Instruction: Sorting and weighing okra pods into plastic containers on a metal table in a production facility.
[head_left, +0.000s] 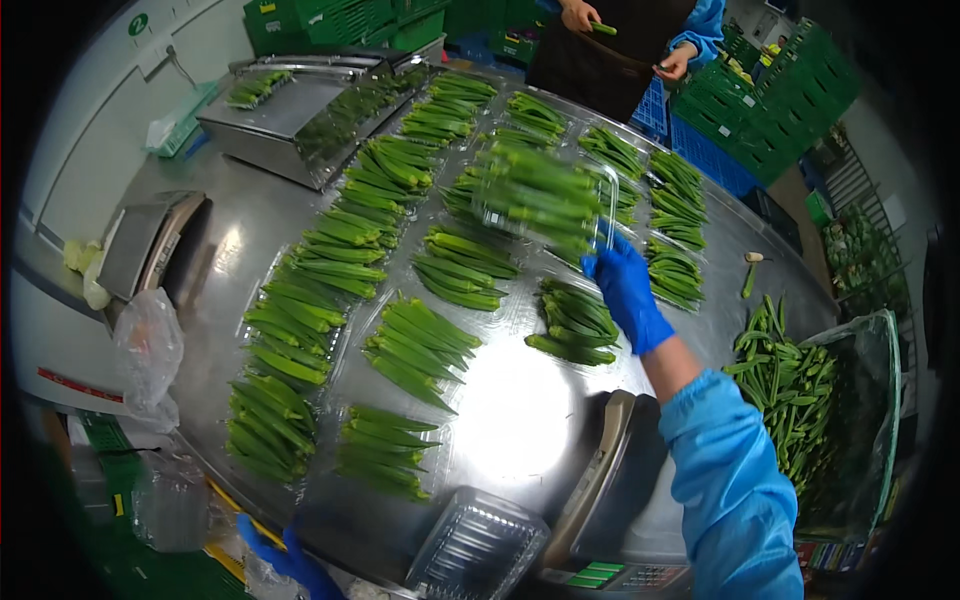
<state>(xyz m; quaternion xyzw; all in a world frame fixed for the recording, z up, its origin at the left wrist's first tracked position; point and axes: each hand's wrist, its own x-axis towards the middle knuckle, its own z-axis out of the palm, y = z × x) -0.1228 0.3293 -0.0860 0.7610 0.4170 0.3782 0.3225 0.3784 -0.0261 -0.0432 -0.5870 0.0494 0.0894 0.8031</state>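
Observation:
My right hand (628, 294), in a blue glove, grips the near right corner of a clear plastic tray (613, 191). The okra (536, 187) in that tray is blurred and hovers over other okra packs. Low on the left, my left hand (294, 564), also gloved, is beside the table's front edge with fingers apart and nothing visible in it; the lower part is cut off. Rows of okra bundles (304, 307) cover the steel table (225, 255). A small okra bundle (577, 322) lies below my right wrist, and a clear plastic box (480, 544) sits at the front.
A scale (600, 480) stands by my right sleeve; another scale (146, 240) is at left. Loose okra (787, 390) heaps beside a plastic-lined crate (862, 420). A steel wrapping machine (262, 120) occupies the far left. Across the table stands a person in an apron (585, 67), holding okra.

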